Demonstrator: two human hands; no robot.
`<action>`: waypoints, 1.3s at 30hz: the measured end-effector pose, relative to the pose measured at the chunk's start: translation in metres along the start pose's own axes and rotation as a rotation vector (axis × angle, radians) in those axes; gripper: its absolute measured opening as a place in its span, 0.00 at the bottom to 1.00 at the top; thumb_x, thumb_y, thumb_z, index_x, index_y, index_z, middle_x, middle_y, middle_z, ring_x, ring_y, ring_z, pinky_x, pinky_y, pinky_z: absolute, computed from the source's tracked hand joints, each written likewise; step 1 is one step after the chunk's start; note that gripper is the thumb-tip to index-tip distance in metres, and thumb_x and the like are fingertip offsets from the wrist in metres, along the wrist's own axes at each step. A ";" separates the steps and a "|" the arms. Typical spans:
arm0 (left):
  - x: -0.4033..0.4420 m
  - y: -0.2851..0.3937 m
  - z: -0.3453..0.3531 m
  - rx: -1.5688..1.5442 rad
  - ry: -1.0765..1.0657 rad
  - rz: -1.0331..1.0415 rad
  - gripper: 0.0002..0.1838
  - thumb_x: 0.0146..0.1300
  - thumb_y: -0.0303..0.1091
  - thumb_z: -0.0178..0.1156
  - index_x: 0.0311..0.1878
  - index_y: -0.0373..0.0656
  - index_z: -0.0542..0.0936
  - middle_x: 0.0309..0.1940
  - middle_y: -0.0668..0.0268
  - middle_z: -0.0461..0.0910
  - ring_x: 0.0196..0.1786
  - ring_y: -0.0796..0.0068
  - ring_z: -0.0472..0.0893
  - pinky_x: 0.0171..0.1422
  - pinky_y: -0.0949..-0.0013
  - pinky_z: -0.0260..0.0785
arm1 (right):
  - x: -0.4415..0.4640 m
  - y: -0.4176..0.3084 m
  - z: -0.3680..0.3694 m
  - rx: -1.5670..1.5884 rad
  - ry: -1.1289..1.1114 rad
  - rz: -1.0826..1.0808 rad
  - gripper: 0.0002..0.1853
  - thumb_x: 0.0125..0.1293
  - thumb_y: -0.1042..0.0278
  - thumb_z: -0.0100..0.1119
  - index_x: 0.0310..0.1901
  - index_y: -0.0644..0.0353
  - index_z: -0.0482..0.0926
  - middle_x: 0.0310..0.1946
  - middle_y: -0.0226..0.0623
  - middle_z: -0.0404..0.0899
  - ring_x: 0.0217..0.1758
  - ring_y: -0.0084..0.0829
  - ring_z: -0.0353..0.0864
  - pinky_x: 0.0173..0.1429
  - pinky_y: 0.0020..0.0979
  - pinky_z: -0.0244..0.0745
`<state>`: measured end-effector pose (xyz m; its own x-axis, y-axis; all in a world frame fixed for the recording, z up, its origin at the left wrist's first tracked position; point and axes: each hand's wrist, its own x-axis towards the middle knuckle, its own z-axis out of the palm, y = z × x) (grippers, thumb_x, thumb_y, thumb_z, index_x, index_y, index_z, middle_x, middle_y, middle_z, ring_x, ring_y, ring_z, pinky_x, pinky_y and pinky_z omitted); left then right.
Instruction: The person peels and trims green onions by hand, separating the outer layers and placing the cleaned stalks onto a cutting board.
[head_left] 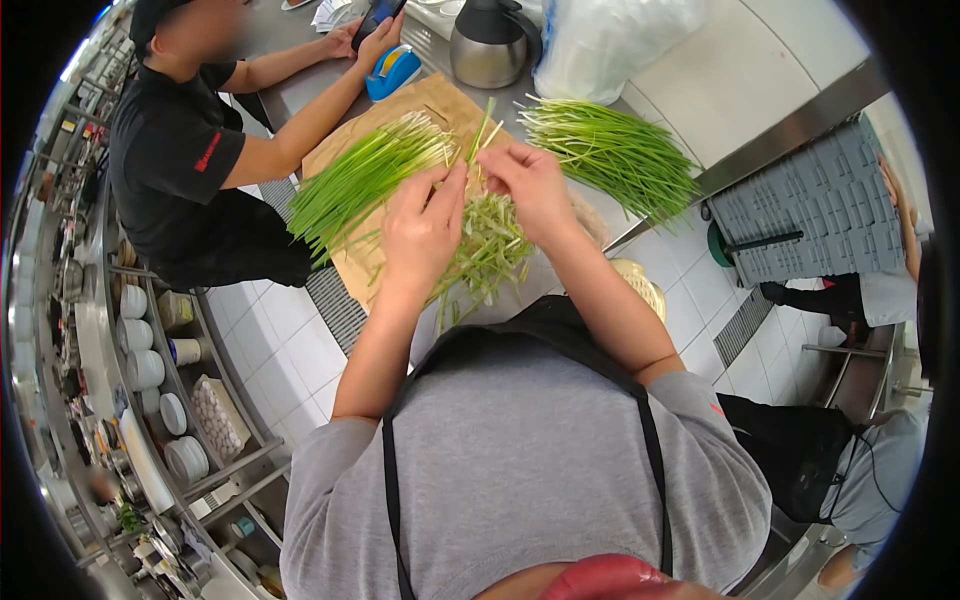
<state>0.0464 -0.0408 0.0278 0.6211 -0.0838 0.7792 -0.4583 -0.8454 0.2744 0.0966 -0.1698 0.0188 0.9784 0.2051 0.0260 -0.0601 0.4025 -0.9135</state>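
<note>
In front of my chest, my left hand (428, 225) and my right hand (530, 190) are close together, with fingertips pinched on a few garlic chive stalks (483, 130). The stalks point up and away from me; their lower ends are partly hidden by my fingers. To the left of my hands, a large bunch of garlic chives (370, 185) lies on brown paper (345, 265), white ends toward the far right. Another bunch of garlic chives (612, 155) rests to the right. Beneath my hands sits a heap of pale, wilted trimmings (490, 245).
A co-worker (190, 170) at the left holds a dark device (378, 22). A blue tape dispenser (393, 72), a steel jug (490, 45) and a plastic bag (605, 45) stand at the back. At the right, a person's arm reaches to a grey crate (820, 200).
</note>
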 end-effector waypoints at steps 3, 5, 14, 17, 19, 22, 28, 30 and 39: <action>-0.001 0.000 -0.004 0.000 0.020 0.032 0.09 0.47 0.24 0.61 0.34 0.42 0.80 0.28 0.65 0.75 0.29 0.70 0.75 0.31 0.71 0.68 | 0.007 -0.009 -0.009 0.097 0.129 -0.030 0.05 0.54 0.71 0.57 0.27 0.64 0.77 0.17 0.25 0.70 0.19 0.15 0.64 0.24 0.17 0.58; 0.001 0.001 -0.007 -0.034 0.053 0.011 0.10 0.47 0.22 0.61 0.35 0.41 0.80 0.27 0.64 0.75 0.27 0.70 0.75 0.29 0.72 0.67 | 0.013 -0.022 -0.017 0.160 0.206 -0.082 0.05 0.56 0.73 0.54 0.26 0.64 0.76 0.18 0.26 0.69 0.20 0.15 0.64 0.26 0.17 0.59; 0.005 -0.005 -0.012 -0.014 0.046 -0.047 0.07 0.46 0.25 0.62 0.32 0.42 0.79 0.27 0.66 0.75 0.29 0.69 0.75 0.31 0.71 0.68 | -0.003 -0.023 -0.014 -0.628 0.000 -0.636 0.06 0.51 0.69 0.60 0.32 0.55 0.78 0.30 0.31 0.71 0.30 0.23 0.69 0.35 0.22 0.64; 0.005 -0.004 -0.013 -0.007 0.033 -0.031 0.07 0.46 0.24 0.62 0.31 0.42 0.79 0.27 0.66 0.75 0.30 0.69 0.75 0.31 0.70 0.68 | 0.000 -0.027 -0.012 -0.959 -0.048 -0.948 0.10 0.48 0.66 0.62 0.35 0.50 0.79 0.37 0.33 0.71 0.41 0.31 0.69 0.46 0.29 0.63; 0.006 -0.003 -0.013 -0.023 0.027 -0.008 0.07 0.46 0.24 0.61 0.31 0.43 0.79 0.27 0.66 0.75 0.29 0.69 0.76 0.31 0.70 0.68 | 0.002 -0.028 -0.012 -1.076 -0.084 -1.063 0.11 0.46 0.67 0.63 0.35 0.50 0.79 0.41 0.33 0.71 0.47 0.35 0.67 0.51 0.33 0.60; 0.007 0.000 -0.016 -0.134 -0.029 -0.101 0.06 0.47 0.24 0.61 0.31 0.42 0.79 0.27 0.64 0.76 0.28 0.68 0.76 0.30 0.70 0.68 | 0.003 -0.027 -0.012 -1.027 -0.140 -1.007 0.08 0.47 0.69 0.62 0.32 0.52 0.79 0.45 0.31 0.71 0.53 0.37 0.64 0.56 0.34 0.58; 0.011 -0.002 -0.029 -0.312 -0.131 -0.354 0.06 0.50 0.25 0.59 0.33 0.38 0.78 0.25 0.62 0.77 0.23 0.75 0.75 0.27 0.77 0.66 | 0.019 -0.022 -0.031 -0.737 -0.059 -0.817 0.03 0.54 0.70 0.56 0.30 0.57 0.75 0.40 0.32 0.74 0.51 0.35 0.67 0.54 0.31 0.60; 0.007 -0.011 -0.029 -0.367 -0.150 -0.441 0.06 0.52 0.26 0.58 0.34 0.37 0.78 0.25 0.64 0.77 0.23 0.78 0.75 0.26 0.78 0.65 | 0.022 -0.022 -0.035 -0.605 0.000 -0.777 0.03 0.57 0.70 0.53 0.31 0.59 0.74 0.36 0.32 0.75 0.47 0.30 0.70 0.51 0.28 0.63; 0.006 -0.014 -0.018 -0.849 -0.270 -0.846 0.08 0.58 0.30 0.54 0.38 0.36 0.75 0.25 0.66 0.77 0.23 0.83 0.74 0.23 0.82 0.64 | -0.006 -0.003 -0.004 0.019 -0.112 -0.008 0.07 0.59 0.66 0.54 0.35 0.60 0.75 0.24 0.28 0.74 0.27 0.18 0.71 0.33 0.20 0.63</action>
<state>0.0452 -0.0196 0.0392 0.9891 0.1325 0.0636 -0.0528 -0.0831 0.9951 0.0913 -0.1757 0.0200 0.9507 0.2999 0.0796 -0.0571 0.4212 -0.9052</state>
